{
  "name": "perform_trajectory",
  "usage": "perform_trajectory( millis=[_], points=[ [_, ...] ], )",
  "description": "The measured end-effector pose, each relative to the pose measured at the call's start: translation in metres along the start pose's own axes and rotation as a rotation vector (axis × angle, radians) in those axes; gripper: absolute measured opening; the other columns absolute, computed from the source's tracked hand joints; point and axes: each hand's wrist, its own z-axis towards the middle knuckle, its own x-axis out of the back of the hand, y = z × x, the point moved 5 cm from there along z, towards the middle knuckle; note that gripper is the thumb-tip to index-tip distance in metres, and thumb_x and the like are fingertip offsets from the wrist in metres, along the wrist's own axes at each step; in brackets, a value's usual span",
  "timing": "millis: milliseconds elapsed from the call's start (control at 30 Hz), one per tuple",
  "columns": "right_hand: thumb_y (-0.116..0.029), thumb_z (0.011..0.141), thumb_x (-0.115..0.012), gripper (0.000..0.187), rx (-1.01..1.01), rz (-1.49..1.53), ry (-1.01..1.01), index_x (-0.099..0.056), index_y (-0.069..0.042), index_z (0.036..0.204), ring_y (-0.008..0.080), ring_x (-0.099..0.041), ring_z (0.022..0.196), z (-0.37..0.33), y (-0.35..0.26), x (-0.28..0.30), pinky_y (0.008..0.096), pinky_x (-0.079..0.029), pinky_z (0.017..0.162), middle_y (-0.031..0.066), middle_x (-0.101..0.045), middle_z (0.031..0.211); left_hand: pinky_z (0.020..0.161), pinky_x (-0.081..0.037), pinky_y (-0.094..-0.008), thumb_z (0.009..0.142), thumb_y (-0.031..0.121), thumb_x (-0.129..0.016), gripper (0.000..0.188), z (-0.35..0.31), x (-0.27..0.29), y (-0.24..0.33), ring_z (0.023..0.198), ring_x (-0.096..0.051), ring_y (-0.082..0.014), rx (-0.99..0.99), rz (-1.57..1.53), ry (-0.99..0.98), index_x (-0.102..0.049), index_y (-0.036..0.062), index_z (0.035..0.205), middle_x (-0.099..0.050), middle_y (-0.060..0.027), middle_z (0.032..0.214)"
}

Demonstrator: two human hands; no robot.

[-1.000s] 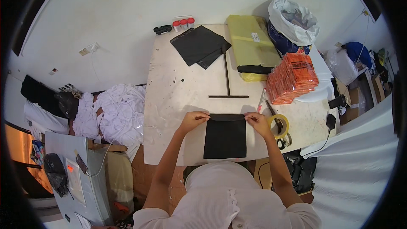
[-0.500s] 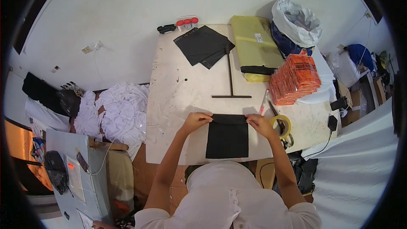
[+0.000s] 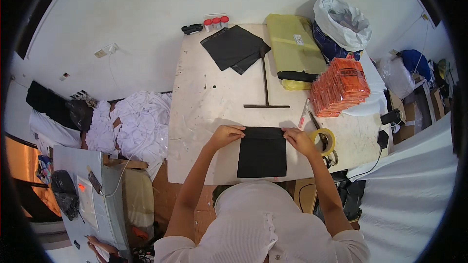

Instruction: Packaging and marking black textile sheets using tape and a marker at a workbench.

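A black rectangular piece, cloth or a thin bag, I cannot tell which (image 3: 262,158), lies flat on the table near its front edge. A fold or crease runs across its far end. My left hand (image 3: 227,136) pinches its far left corner between thumb and fingers. At the far right corner, my right hand (image 3: 297,139) pinches it the same way. Beyond the piece lies a dark T-shaped metal tool (image 3: 266,87), touched by neither hand. Close to my right hand are a roll of yellow tape (image 3: 331,142) and scissors (image 3: 333,159), partly hidden by the tape.
Black plastic bags (image 3: 231,47) lie at the back of the white table (image 3: 195,97). Yellow wrapped packs (image 3: 295,39), a stack of orange packets (image 3: 339,87) and a white-lined sack (image 3: 341,24) crowd the right. Another person's hand (image 3: 100,247) is over the grey table (image 3: 109,204).
The far band of the black piece looks flatter, with my hands still at its corners. The view has shifted slightly. More of the other person's hand shows at the lower left.
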Motion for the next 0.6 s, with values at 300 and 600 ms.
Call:
perform_trajectory(
  millis=[300,600],
  points=[
    [-0.009,0.083,-0.056,0.010,0.010,-0.023,-0.009,-0.056,-0.001,0.089,0.0315,-0.059,0.091,-0.0002,0.0031,-0.0015,0.0369,-0.048,0.079,0.0122,-0.062,0.102,0.074,-0.050,-0.0268,0.077,0.009,-0.065,0.011,-0.0015,-0.0015,0.0034,0.084,-0.064,-0.0190,0.014,-0.002,0.023,-0.069,0.0028,0.086,-0.065,-0.0103,0.101],
    [-0.009,0.084,-0.055,0.012,0.006,-0.023,-0.030,-0.055,0.000,0.091,0.0318,-0.058,0.091,0.0002,0.0040,-0.0020,0.0372,-0.047,0.079,0.0128,-0.062,0.102,0.074,-0.050,-0.0261,0.077,0.010,-0.066,0.012,-0.0012,-0.0028,0.0009,0.083,-0.064,-0.0191,0.015,0.029,-0.014,-0.069,0.0032,0.086,-0.065,-0.0099,0.101]
  ],
)
